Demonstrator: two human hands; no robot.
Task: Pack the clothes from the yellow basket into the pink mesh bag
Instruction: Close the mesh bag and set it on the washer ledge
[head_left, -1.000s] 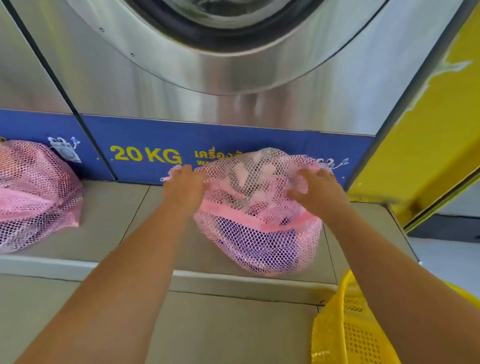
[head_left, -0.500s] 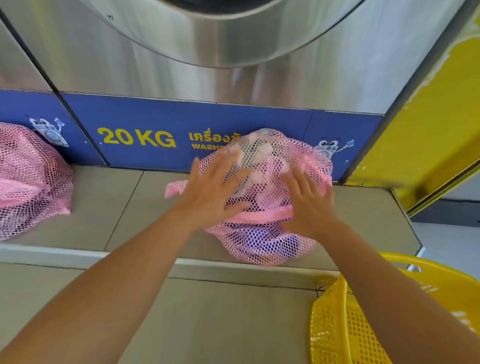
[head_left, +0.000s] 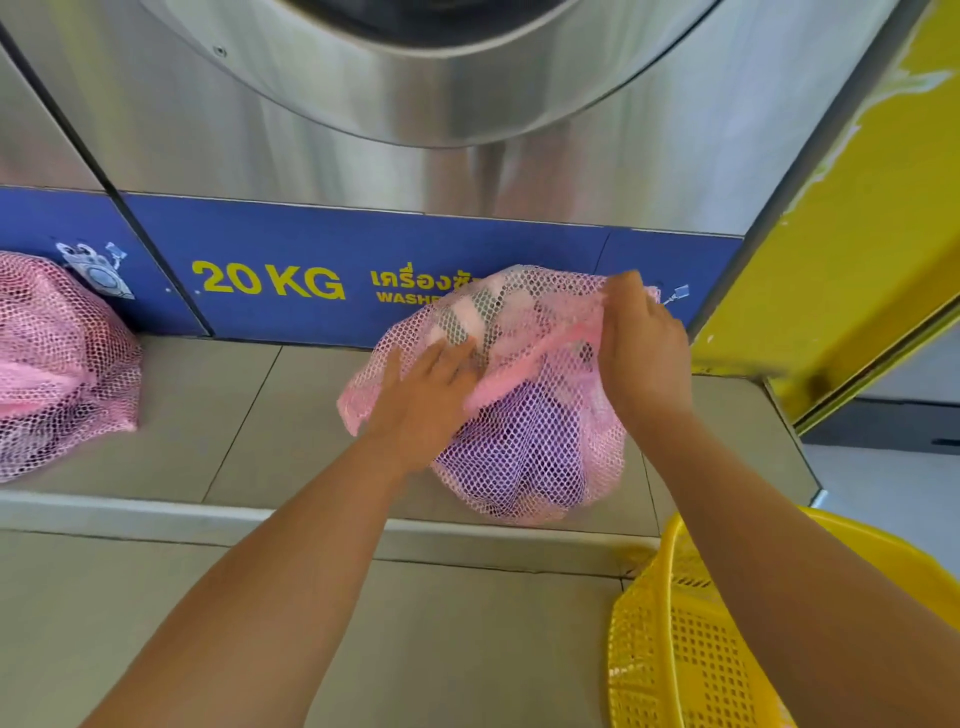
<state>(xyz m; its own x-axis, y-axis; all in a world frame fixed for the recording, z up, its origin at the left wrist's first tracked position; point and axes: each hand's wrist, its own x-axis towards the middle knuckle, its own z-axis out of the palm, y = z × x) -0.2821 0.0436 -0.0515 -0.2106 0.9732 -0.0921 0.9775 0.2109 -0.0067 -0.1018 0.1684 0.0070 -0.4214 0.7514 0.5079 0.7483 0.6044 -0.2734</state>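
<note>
A steel washing machine (head_left: 597, 171) fills the far half of the view, with a blue panel (head_left: 291, 280) marked 20 KG along its foot, and a yellow wall (head_left: 852, 249) closes off the right. In front of the machine runs a raised tiled ledge (head_left: 260, 415), the surface that carries the work. The pink mesh bag (head_left: 524, 441) sits on it, right of centre and just in front of the blue panel, bulging with clothes: purple cloth shows through the mesh low down, and pale and grey pieces near the top. A second pink mesh bag (head_left: 57, 364), also full, rests at the far left of the ledge, well apart from the first. The yellow basket (head_left: 675, 644) is at the near right corner, on the floor below the ledge; what shows of its inside looks empty, though most of it is out of frame or behind the arm. The right hand (head_left: 641, 348) is pinched shut on the bag's upper rim at the far right and lifts it. The left hand (head_left: 423, 400) lies on the near left of the bag with its fingers (head_left: 457, 353) loosely spread, pressing into the contents at the opening rather than gripping. The packing itself seems nearly done, and the step in hand looks like tucking the clothes in and gathering the mouth. The next move probably calls for both hands to draw the pink band of the rim together and close it without letting the clothes spill out.
</note>
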